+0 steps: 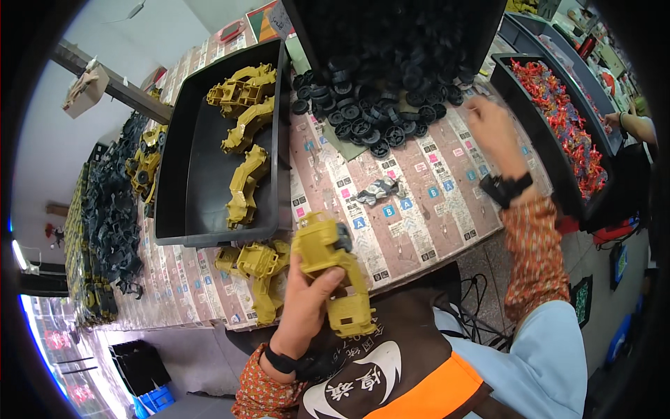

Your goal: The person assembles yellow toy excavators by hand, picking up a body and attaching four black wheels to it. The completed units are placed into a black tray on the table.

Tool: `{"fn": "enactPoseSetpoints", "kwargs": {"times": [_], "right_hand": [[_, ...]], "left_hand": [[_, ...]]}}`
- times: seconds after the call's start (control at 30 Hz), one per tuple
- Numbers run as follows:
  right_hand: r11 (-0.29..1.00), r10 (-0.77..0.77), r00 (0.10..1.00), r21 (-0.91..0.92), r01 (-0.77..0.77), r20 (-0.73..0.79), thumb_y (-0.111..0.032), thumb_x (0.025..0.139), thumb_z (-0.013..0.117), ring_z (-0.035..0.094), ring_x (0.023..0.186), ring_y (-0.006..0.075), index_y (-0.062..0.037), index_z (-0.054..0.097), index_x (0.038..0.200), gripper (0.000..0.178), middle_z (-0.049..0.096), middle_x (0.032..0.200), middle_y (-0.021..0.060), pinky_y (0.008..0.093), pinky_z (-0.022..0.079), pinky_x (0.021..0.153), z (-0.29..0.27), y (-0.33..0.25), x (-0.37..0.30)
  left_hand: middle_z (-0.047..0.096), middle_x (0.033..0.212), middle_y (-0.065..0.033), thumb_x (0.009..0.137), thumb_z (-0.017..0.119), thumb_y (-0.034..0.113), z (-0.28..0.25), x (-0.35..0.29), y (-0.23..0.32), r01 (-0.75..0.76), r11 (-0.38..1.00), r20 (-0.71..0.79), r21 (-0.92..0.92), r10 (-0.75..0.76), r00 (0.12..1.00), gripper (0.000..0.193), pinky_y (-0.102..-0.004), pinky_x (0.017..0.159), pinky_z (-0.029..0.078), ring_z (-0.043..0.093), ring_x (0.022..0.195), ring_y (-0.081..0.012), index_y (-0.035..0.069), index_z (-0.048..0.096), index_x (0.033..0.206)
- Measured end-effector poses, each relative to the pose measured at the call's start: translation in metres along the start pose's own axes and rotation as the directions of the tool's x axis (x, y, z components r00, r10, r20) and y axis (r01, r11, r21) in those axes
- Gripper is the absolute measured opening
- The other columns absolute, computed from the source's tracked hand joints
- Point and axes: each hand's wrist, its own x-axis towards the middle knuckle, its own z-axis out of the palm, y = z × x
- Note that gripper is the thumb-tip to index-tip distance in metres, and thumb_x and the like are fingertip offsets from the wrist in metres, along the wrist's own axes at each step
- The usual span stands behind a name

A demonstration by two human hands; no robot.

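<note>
My left hand [307, 300] is closed round a yellow plastic toy vehicle body [331, 279], tilted above the table's near edge. On the body's upper right side sits a dark wheel [343, 237]. My right hand [494, 129] is at the right end of a heap of black toy wheels [363, 119]. Its fingers are curled together; whatever they hold, if anything, is hidden. More yellow vehicle bodies [262, 269] lie on the table just left of my left hand. A crumpled scrap [377, 190] rests between my hands.
Left of centre, a black tray [202, 174] holds several yellow bodies. A dark bin [398, 35] stands tipped behind the wheels. At right, a black crate [523, 105] holds red and blue parts. Dark and yellow parts [112, 202] pile up far left. Another person's hand [614, 120] shows far right.
</note>
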Motion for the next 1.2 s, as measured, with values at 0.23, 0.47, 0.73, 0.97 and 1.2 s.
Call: {"fn": "enactPoseSetpoints", "kwargs": {"times": [0.23, 0.47, 0.73, 0.97, 1.2], "right_hand": [[0.963, -0.004, 0.993, -0.266, 0.034, 0.114, -0.018, 0.086, 0.072, 0.064, 0.106, 0.0481, -0.0012, 0.068, 0.112, 0.032, 0.062, 0.120, 0.0282, 0.0529, 0.052, 0.093, 0.022, 0.098, 0.030], [0.981, -0.192, 0.978, 0.045, 0.189, 0.076, -0.008, 0.092, 0.065, 0.071, 0.089, 0.0414, -0.0046, 0.052, 0.113, 0.025, 0.070, 0.095, 0.0208, 0.0458, 0.056, 0.075, 0.006, 0.000, -0.032], [0.505, -0.475, 0.797, 0.857, -0.100, 0.373, -0.005, 0.097, 0.063, 0.073, 0.078, 0.0188, -0.0029, 0.060, 0.131, 0.034, 0.072, 0.095, 0.0158, 0.0316, 0.055, 0.066, 0.015, -0.187, -0.166], [0.564, -0.453, 0.772, 0.814, -0.140, 0.447, -0.003, 0.096, 0.061, 0.072, 0.074, 0.0292, -0.0002, 0.058, 0.133, 0.037, 0.071, 0.092, 0.0217, 0.0363, 0.054, 0.067, 0.008, -0.215, -0.185], [0.557, -0.529, 0.727, 0.825, -0.091, 0.437, 0.003, 0.087, 0.053, 0.071, 0.077, 0.0393, -0.0007, 0.050, 0.145, 0.058, 0.070, 0.094, 0.0250, 0.0419, 0.055, 0.070, 0.007, -0.205, -0.195]], "left_hand": [[0.052, 0.148, -0.0141, 0.109, 0.048, 0.046, 0.000, -0.004, 0.017, -0.045, 0.916, 0.026, -0.398, 0.061, 0.998, 0.056, -0.0592, 0.103, 0.054, 0.052, 0.137, -0.0424, 0.006, 0.045, 0.148], [0.056, 0.141, -0.0133, 0.102, 0.064, 0.021, -0.010, 0.005, 0.031, -0.189, 0.918, -0.237, -0.350, 0.109, 0.965, 0.044, -0.0445, 0.084, 0.065, 0.065, 0.121, -0.0315, 0.003, 0.050, 0.140], [0.058, 0.127, -0.0092, 0.099, 0.071, 0.011, 0.011, 0.005, 0.030, -0.440, 0.887, -0.369, -0.142, 0.365, 0.855, 0.049, -0.0413, 0.083, 0.066, 0.069, 0.110, -0.0278, 0.009, 0.042, 0.139], [0.061, 0.122, -0.0084, 0.097, 0.072, 0.006, 0.005, -0.001, 0.020, -0.537, 0.843, -0.398, -0.027, 0.484, 0.780, 0.055, -0.0395, 0.087, 0.061, 0.071, 0.105, -0.0276, 0.010, 0.040, 0.141], [0.063, 0.117, -0.0092, 0.097, 0.073, 0.006, -0.002, 0.001, 0.008, -0.572, 0.819, -0.361, 0.039, 0.546, 0.756, 0.057, -0.0373, 0.087, 0.060, 0.071, 0.103, -0.0250, 0.011, 0.037, 0.141]]}}
